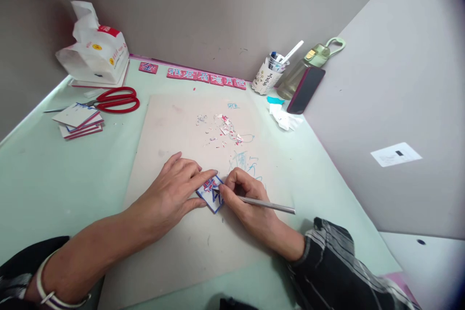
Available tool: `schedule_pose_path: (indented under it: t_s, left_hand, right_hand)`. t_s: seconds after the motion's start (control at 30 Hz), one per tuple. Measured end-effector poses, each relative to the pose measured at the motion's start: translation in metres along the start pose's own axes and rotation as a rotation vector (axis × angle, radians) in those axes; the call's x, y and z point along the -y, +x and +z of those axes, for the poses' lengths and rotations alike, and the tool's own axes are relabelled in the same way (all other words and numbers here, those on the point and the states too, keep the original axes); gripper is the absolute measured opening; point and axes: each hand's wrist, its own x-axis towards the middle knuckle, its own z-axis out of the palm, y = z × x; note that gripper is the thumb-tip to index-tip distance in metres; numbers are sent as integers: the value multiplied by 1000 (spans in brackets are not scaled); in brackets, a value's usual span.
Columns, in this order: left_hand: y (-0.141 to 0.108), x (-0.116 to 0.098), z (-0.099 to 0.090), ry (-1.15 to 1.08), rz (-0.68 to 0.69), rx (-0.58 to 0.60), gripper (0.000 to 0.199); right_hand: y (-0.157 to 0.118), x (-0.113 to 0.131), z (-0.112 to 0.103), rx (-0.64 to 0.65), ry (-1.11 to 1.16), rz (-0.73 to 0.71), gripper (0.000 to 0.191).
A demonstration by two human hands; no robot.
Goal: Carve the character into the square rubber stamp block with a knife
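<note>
A small white square block (207, 194) with a blue edge, red patches and blue-inked strokes lies turned cornerwise on the beige board (170, 256). My left hand (178, 181) steadies it, index finger along its upper edge and thumb at its left side. In a pen-like grip, my right hand (250, 198) holds a slim craft knife (272, 204) with a silver metal handle. The knife's dark tip meets the block's face near the middle; my fingers partly cover the block's right side.
Red and white shavings (227, 128) litter the board. Carved red blocks (203, 76) line the wall. At left are red-handled scissors (118, 100), stacked blocks (80, 121) and a tissue pack (98, 55). A pen cup (267, 77), green bottle (296, 77) and phone (307, 89) stand back right.
</note>
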Motion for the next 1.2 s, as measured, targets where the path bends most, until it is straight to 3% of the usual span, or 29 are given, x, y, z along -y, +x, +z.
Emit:
schedule_pose_path:
  t_s: [0.33, 1.2]
  left_hand:
    - [7, 0, -5, -11, 22, 26, 45]
    - [4, 6, -1, -29, 27, -25, 38]
  right_hand:
    - [4, 13, 1, 41, -114, 4, 23]
    - [5, 17, -2, 118, -109, -1, 19]
